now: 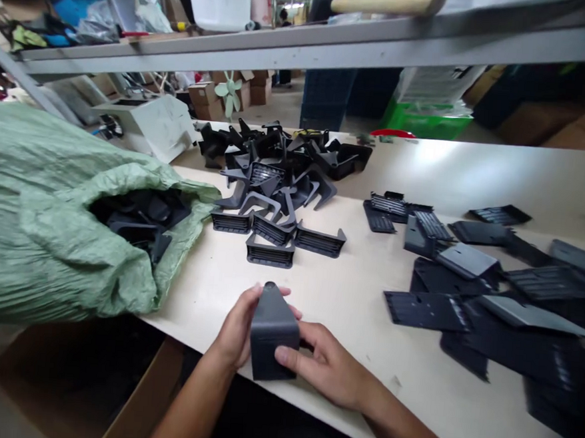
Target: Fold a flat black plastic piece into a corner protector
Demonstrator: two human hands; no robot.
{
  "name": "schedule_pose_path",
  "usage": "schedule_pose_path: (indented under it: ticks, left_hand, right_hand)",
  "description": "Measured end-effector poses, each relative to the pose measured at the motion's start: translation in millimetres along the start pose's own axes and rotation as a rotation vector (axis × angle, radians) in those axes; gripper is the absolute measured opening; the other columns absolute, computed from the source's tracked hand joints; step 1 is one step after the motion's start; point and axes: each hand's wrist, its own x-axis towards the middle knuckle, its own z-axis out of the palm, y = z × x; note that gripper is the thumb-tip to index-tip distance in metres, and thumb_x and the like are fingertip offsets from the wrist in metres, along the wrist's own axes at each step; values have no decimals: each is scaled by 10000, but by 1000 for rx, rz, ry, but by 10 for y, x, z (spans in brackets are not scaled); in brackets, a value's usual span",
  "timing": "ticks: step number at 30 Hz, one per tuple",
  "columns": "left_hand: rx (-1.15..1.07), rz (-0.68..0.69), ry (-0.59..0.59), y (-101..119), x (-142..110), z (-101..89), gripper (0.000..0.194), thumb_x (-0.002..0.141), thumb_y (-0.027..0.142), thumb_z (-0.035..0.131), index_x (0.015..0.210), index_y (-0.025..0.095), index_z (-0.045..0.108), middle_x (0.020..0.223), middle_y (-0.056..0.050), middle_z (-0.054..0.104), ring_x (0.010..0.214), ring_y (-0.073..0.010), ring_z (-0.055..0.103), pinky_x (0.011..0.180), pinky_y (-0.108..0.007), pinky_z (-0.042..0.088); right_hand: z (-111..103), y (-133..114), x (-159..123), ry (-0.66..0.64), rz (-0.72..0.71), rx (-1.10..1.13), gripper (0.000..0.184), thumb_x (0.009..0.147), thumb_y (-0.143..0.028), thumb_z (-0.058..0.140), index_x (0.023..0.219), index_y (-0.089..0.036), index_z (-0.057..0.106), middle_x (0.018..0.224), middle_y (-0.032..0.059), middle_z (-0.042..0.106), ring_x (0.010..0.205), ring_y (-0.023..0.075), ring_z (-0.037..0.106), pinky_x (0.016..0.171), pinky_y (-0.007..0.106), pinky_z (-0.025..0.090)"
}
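A dark grey wedge-shaped plastic housing [272, 331] sits at the near edge of the pale table [347, 296], gripped from both sides. My left hand [237, 328] wraps its left face, fingers curled over the top. My right hand [325, 365] clasps the right side, thumb pressed on the front face. Just beyond lies a heap of black slotted plastic frames [278, 198]. Flat black and grey plates [473, 278] spread over the right part of the table.
A green woven sack [46, 222] lies open at the left, with black parts inside its mouth. A cardboard box [144, 395] stands under the table's near edge. A grey metal shelf rail [334, 48] crosses overhead. Boxes and a green crate stand behind.
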Motion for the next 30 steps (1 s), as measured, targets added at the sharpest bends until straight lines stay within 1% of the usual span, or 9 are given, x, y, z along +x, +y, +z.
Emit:
schedule_pose_path:
  ticks: [2,4,7,13,16,18,20,26,30]
  left_hand:
    - [-46,36,43,-20,17,150,398,875,470,611,1096,139,602,968,-130,745,911,-222,721,851,-313,554]
    - [-25,147,126,-58,-2,250,305,864,387,620,1051,148,584,900,-109,741,892,-213,718,838,-304,559]
    - [8,230,159,-107,-69,300,279,913,404,590,1043,157,581,862,-82,732,923,-189,709,859,-279,556]
    - [33,263,108,-43,-145,280,294,945,428,580,1062,159,580,876,-65,719,935,-158,701,861,-240,550]
    - [4,247,154,29,-136,281,268,932,406,585,1043,162,576,850,-62,718,943,-168,705,875,-256,555]
    - [-31,222,171,80,-137,285,247,924,392,585,1019,165,567,828,-64,719,954,-183,708,883,-279,561]
    - [-49,204,168,129,-148,289,242,922,394,583,995,164,561,814,-73,721,967,-201,709,893,-305,566]
    - [-43,179,218,225,-185,234,252,905,407,604,988,173,559,801,-63,709,907,-192,693,852,-289,559]
    - [111,144,260,258,-211,73,379,867,499,676,1021,168,578,823,-37,663,770,-147,636,720,-240,526]
  right_hand:
    - [86,61,34,61,-33,52,516,925,-569,699,1218,-145,728,1140,90,697,1043,204,636,951,308,514]
    - [177,119,60,150,-92,123,595,917,-572,708,1325,-139,681,1261,114,667,1152,227,615,1017,316,495]
    - [275,171,56,248,-191,125,635,915,-517,729,1424,-151,626,1401,116,610,1293,251,559,1115,318,442]
    - [277,127,53,242,-268,85,668,913,-422,755,1498,-161,565,1352,94,624,1271,232,561,1154,306,396]
    - [213,40,109,155,-221,111,540,906,-421,766,1366,-163,651,1340,85,619,1289,221,537,1126,287,401]
    - [169,-18,140,100,-191,132,387,916,-454,746,1132,-135,710,1202,81,636,1153,190,559,1013,261,439]
    - [137,-60,157,57,-189,145,362,945,-483,696,978,-123,680,1042,63,598,1003,153,530,908,243,438]
    - [137,-125,211,6,-157,210,365,976,-487,656,968,-123,688,1031,67,568,1029,149,514,972,253,403]
    - [166,-133,239,-15,-73,279,476,929,-564,694,893,-90,680,867,45,535,844,113,485,797,229,406]
